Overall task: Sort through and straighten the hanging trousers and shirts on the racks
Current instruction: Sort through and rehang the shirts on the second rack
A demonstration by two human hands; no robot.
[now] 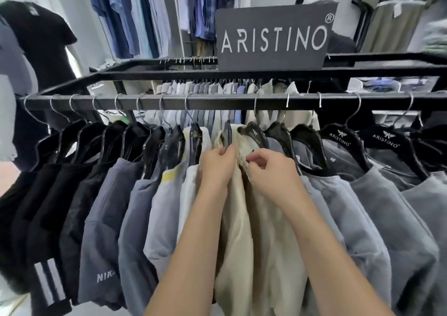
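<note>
Shop rail (217, 102) spans mid-frame, hung with garments; at centre, left hand (216, 164) and right hand (268, 170) both pinch cream trousers (244, 219).

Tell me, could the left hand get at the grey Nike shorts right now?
Probably yes. The grey Nike shorts hang on the front rail with nothing before them, but the left hand pinches the cream garment and must let go first.

black garments (29, 194) cropped left, mannequin (36, 37) blurred
</note>
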